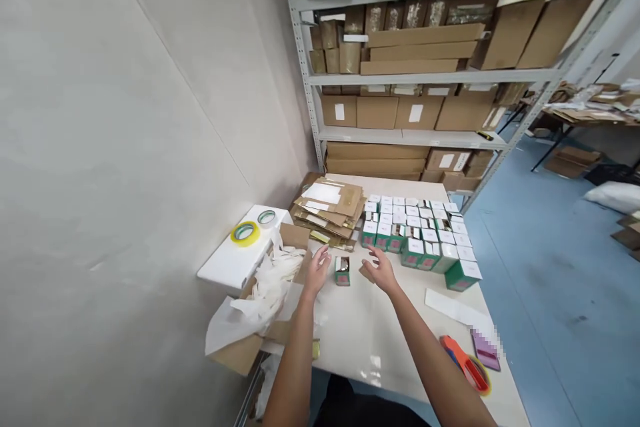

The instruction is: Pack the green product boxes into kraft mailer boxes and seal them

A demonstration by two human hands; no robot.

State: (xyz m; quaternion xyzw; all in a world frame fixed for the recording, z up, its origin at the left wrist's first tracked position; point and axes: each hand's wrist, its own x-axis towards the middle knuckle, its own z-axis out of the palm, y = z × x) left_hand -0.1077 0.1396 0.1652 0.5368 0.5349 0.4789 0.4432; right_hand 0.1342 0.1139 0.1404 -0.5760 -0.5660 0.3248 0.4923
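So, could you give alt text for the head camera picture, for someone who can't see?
A person's left hand and right hand flank a small open green box on a table. Rows of similar boxes stand beyond, before shelves of cardboard boxes.

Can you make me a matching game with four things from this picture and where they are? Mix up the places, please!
Things:
1. Small green-and-white open carton
2. Yellow ring-shaped tape roll
3. Orange plastic tape dispenser
4. Crumpled white papery sheets

Places:
A. On a flat white surface by the wall
B. In and spilling over an open brown cardboard box
C. Between the left hand and the right hand
D. On the smooth pale tabletop, to the right of the right forearm

Pairs: 1-C, 2-A, 3-D, 4-B
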